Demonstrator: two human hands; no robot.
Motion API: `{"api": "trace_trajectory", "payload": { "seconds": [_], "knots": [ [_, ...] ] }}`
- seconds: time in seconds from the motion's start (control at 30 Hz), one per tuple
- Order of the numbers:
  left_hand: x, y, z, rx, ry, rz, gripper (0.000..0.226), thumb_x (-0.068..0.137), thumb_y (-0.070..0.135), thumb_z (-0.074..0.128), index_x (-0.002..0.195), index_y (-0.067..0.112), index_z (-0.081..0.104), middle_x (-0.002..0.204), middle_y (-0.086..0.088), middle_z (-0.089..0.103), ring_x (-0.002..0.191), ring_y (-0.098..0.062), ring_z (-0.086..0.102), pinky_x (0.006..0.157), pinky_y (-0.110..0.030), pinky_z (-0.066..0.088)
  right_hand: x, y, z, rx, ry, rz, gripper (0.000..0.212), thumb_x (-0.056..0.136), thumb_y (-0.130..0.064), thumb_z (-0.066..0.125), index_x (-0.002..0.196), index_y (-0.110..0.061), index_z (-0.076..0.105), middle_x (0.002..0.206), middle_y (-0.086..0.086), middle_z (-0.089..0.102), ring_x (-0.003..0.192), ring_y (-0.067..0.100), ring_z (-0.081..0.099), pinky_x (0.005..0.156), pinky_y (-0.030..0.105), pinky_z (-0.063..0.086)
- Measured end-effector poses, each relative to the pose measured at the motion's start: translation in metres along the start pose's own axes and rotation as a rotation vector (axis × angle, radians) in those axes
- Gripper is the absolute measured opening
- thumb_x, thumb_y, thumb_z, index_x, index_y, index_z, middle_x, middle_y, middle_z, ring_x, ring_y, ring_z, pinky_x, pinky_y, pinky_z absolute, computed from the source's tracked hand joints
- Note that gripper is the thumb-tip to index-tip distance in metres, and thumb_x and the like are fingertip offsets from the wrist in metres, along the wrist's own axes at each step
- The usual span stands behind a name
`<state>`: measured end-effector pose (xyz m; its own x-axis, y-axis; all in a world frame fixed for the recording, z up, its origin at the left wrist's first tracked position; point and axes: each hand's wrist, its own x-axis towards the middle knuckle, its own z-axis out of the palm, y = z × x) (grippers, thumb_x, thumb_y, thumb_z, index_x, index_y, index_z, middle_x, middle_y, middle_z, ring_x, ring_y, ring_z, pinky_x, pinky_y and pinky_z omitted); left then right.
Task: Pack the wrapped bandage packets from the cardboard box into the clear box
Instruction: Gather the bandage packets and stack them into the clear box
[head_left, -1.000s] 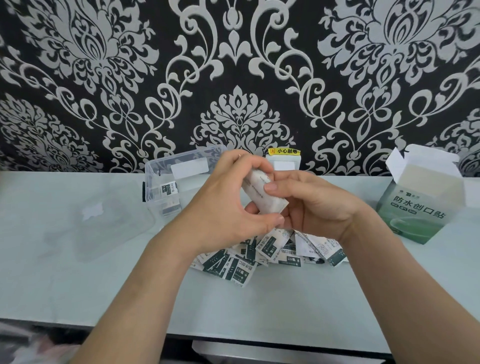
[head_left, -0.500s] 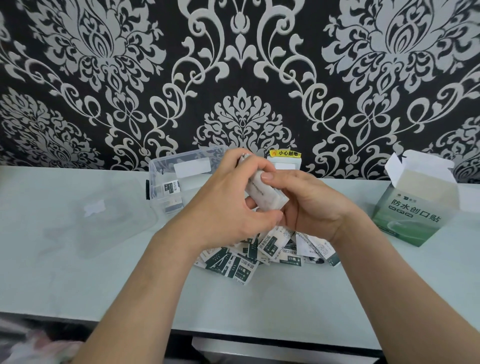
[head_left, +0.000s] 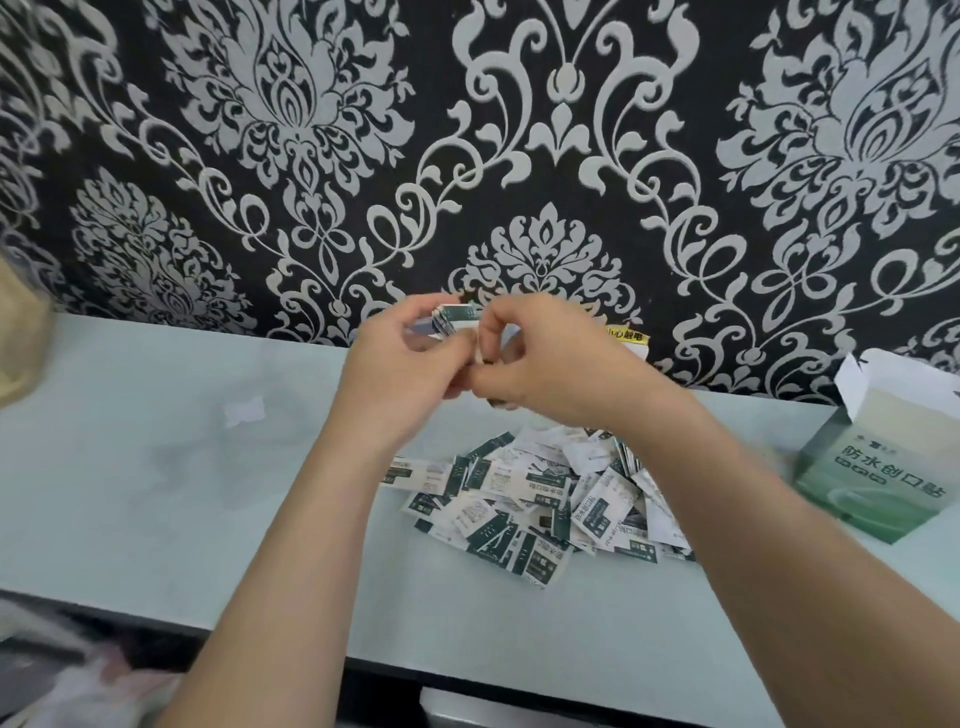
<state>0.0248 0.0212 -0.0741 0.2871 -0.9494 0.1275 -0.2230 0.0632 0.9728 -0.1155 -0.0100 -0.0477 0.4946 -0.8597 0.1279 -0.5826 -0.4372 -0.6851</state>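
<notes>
Nearest, two bare forearms reach up from six o'clock over the pale table (head_left: 156, 519). Between them, at the centre, lies a loose pile of packets (head_left: 535, 504), green-and-white wrappers overlapping every way. Tipped out like that they are, I judge, easier to gather by the handful than to fish singly from a carton.

At three o'clock of the pile stands the cardboard box (head_left: 872, 483), flaps open, well apart from the heap. At ten o'clock of the pile a clear lid (head_left: 244, 415) lies flat, hard to make out but for its white sticker, likely set aside so the container can be filled.

Farther back, at twelve o'clock of the pile and raised off the table, the left hand (head_left: 400, 374) and the right hand (head_left: 545, 364) meet round a stack of packets (head_left: 454, 318). The left grips one end between thumb and curled fingers. The right pinches the other end, probably squaring the edges so the stack goes in as one block.

The clear box itself does not show; it may sit behind the hands. A yellow label (head_left: 628, 335) peeps past the right hand against the patterned wallpaper (head_left: 571, 130).
</notes>
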Motion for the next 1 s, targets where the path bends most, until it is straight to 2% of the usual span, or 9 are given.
{"api": "trace_trajectory", "payload": {
  "seconds": [0.2, 0.3, 0.4, 0.47, 0.53, 0.6, 0.77, 0.87, 1.0],
  "knots": [
    [0.018, -0.013, -0.014, 0.040, 0.135, -0.006, 0.030, 0.075, 0.007, 0.064, 0.093, 0.032, 0.066, 0.068, -0.003, 0.072, 0.061, -0.019, 0.066, 0.064, -0.033, 0.057, 0.025, -0.014, 0.019, -0.212, 0.045, -0.026, 0.021, 0.076, -0.027, 0.073, 0.083, -0.012, 0.060, 0.067, -0.005, 0.063, 0.061, 0.013, 0.053, 0.052, 0.025, 0.038],
    [0.034, -0.016, -0.017, 0.167, 0.105, 0.012, 0.030, 0.079, 0.014, 0.063, 0.103, 0.030, 0.067, 0.065, 0.005, 0.069, 0.059, -0.012, 0.062, 0.065, -0.031, 0.051, 0.042, -0.017, 0.025, -0.263, 0.029, 0.021, 0.019, 0.077, -0.029, 0.069, 0.082, -0.014, 0.059, 0.071, -0.002, 0.066, 0.067, 0.017, 0.058, 0.053, 0.024, 0.041],
    [0.045, -0.023, -0.028, 0.420, 0.156, 0.056, 0.032, 0.087, 0.026, 0.057, 0.118, 0.030, 0.064, 0.093, 0.010, 0.069, 0.088, -0.019, 0.064, 0.082, -0.036, 0.051, 0.064, -0.009, 0.026, -0.305, -0.080, 0.135, 0.019, 0.078, -0.026, 0.070, 0.084, -0.011, 0.060, 0.069, 0.001, 0.063, 0.066, 0.018, 0.058, 0.060, 0.028, 0.047],
    [0.047, -0.028, -0.041, 0.523, 0.206, 0.103, 0.027, 0.090, 0.028, 0.053, 0.112, 0.032, 0.068, 0.103, 0.011, 0.067, 0.086, -0.022, 0.062, 0.083, -0.034, 0.050, 0.078, 0.001, 0.029, -0.380, -0.180, 0.213, 0.021, 0.078, -0.026, 0.070, 0.081, -0.011, 0.056, 0.069, 0.002, 0.060, 0.066, 0.019, 0.057, 0.059, 0.026, 0.046],
    [0.048, -0.037, -0.049, 0.564, 0.131, 0.065, 0.024, 0.093, 0.028, 0.050, 0.103, 0.033, 0.071, 0.101, 0.014, 0.064, 0.083, -0.014, 0.059, 0.080, -0.029, 0.045, 0.089, 0.007, 0.037, -0.457, -0.243, 0.251, 0.027, 0.078, -0.027, 0.069, 0.070, -0.012, 0.049, 0.062, 0.002, 0.056, 0.056, 0.018, 0.053, 0.055, 0.024, 0.042],
    [0.048, -0.051, -0.051, 0.666, 0.013, 0.012, 0.028, 0.096, 0.031, 0.044, 0.101, 0.031, 0.071, 0.104, 0.012, 0.063, 0.098, -0.016, 0.057, 0.082, -0.032, 0.043, 0.098, 0.011, 0.046, -0.505, -0.294, 0.284, 0.031, 0.079, -0.029, 0.069, 0.067, -0.012, 0.046, 0.061, 0.002, 0.052, 0.053, 0.018, 0.049, 0.056, 0.025, 0.042],
    [0.051, -0.063, -0.050, 0.881, -0.102, -0.059, 0.032, 0.093, 0.034, 0.035, 0.096, 0.030, 0.066, 0.111, 0.001, 0.062, 0.102, -0.027, 0.055, 0.083, -0.039, 0.047, 0.110, 0.013, 0.068, -0.598, -0.367, 0.345, 0.033, 0.083, -0.035, 0.067, 0.096, -0.010, 0.050, 0.078, 0.001, 0.051, 0.074, 0.021, 0.055, 0.065, 0.028, 0.046],
    [0.054, -0.057, -0.050, 0.957, -0.182, -0.062, 0.032, 0.091, 0.036, 0.036, 0.089, 0.028, 0.067, 0.107, 0.000, 0.062, 0.098, -0.026, 0.056, 0.084, -0.040, 0.049, 0.115, 0.013, 0.076, -0.608, -0.367, 0.339, 0.036, 0.082, -0.034, 0.069, 0.099, -0.009, 0.049, 0.088, 0.003, 0.055, 0.082, 0.024, 0.056, 0.070, 0.029, 0.048],
    [0.058, -0.050, -0.054, 0.953, -0.181, -0.019, 0.032, 0.094, 0.041, 0.037, 0.087, 0.029, 0.066, 0.098, 0.001, 0.064, 0.101, -0.028, 0.054, 0.085, -0.041, 0.048, 0.120, 0.011, 0.079, -0.596, -0.382, 0.345, 0.032, 0.082, -0.033, 0.070, 0.087, -0.010, 0.049, 0.072, 0.002, 0.046, 0.077, 0.023, 0.054, 0.069, 0.030, 0.047]
  ]
}}
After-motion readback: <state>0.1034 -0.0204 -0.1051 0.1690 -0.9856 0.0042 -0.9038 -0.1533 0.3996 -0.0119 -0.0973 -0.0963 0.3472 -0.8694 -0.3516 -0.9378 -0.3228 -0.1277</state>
